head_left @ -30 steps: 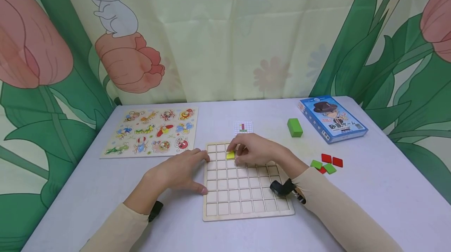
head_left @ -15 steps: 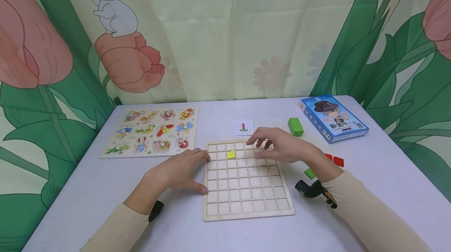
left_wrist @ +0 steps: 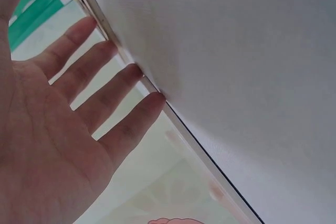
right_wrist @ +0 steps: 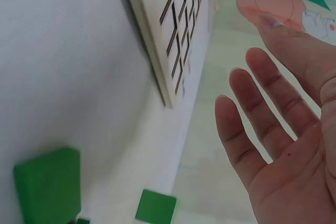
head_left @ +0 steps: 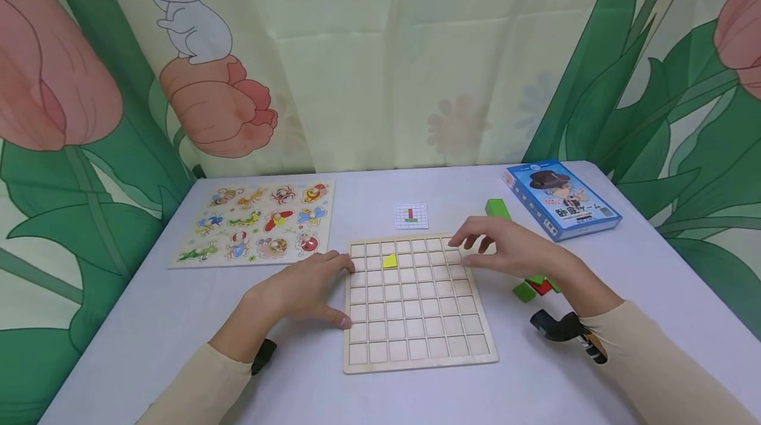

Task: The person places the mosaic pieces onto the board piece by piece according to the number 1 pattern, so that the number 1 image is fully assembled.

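A wooden grid board [head_left: 424, 349] lies flat on the table in the head view. One yellow tile [head_left: 390, 261] sits in its second row from the far edge, a corner of it looking cut off. My left hand [head_left: 306, 289] touches the board's left edge, thumb and fingers spread. Over the far right corner of the board hovers my right hand [head_left: 511, 246], its fingers loosely bent and apart, with nothing between them. In the right wrist view the palm [right_wrist: 289, 177] shows bare. Beneath the right forearm lie a green tile [head_left: 525, 291] and a red tile [head_left: 542, 287], partly hidden.
Beyond the board lies a small card with a coloured grid pattern [head_left: 411, 215]. A green block [head_left: 497, 208], partly behind my right hand, stands near a blue box [head_left: 561, 199]. At the back left is an insect picture board [head_left: 255, 223]. A printed curtain [head_left: 380, 81] hangs behind the table.
My right hand has let go of the yellow tile and moved right, away from it, to the board's far right corner. The left hand has stayed in place.
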Available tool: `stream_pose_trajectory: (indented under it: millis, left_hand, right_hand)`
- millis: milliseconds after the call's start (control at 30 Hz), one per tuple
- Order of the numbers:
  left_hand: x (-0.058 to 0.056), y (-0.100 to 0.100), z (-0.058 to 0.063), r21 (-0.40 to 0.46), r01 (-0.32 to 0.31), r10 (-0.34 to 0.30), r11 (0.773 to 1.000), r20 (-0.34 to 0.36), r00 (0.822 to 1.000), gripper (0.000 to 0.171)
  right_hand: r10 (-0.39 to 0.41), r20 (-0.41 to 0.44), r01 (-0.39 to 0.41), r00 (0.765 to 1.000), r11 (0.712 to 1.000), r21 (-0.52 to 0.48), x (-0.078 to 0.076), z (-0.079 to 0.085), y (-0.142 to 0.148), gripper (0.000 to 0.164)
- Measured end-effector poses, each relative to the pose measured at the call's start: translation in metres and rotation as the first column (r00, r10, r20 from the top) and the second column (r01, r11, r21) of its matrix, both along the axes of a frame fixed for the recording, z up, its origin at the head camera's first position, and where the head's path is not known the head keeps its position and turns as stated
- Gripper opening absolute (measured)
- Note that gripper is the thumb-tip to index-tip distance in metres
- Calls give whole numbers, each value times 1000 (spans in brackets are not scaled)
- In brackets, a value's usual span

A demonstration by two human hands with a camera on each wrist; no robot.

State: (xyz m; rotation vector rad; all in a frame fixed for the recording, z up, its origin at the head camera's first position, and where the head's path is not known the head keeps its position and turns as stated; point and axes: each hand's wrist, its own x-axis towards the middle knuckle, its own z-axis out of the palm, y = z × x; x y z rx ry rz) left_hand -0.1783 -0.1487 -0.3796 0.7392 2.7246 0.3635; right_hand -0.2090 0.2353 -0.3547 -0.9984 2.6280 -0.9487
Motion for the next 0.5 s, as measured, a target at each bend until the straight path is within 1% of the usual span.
stream_pose_trajectory:
  millis: [200, 300, 500]
  left_hand:
    - [0, 1, -1, -3, 0, 0, 1000, 2, 1000, 81]
    - [0, 1, -1, -10, 1, -1, 1000, 1, 1000, 81]
    - [-1, 0, -1, -16, 1, -1, 1000, -2, 1000, 81]
  right_hand:
    - [-41, -51, 41, 998, 999, 3, 7, -3, 22, 27]
    - [-70, -57, 71, 996, 997, 13, 10, -5, 32, 28]
    - [-130, -62, 133, 990, 990, 38, 16, -3, 53, 27]
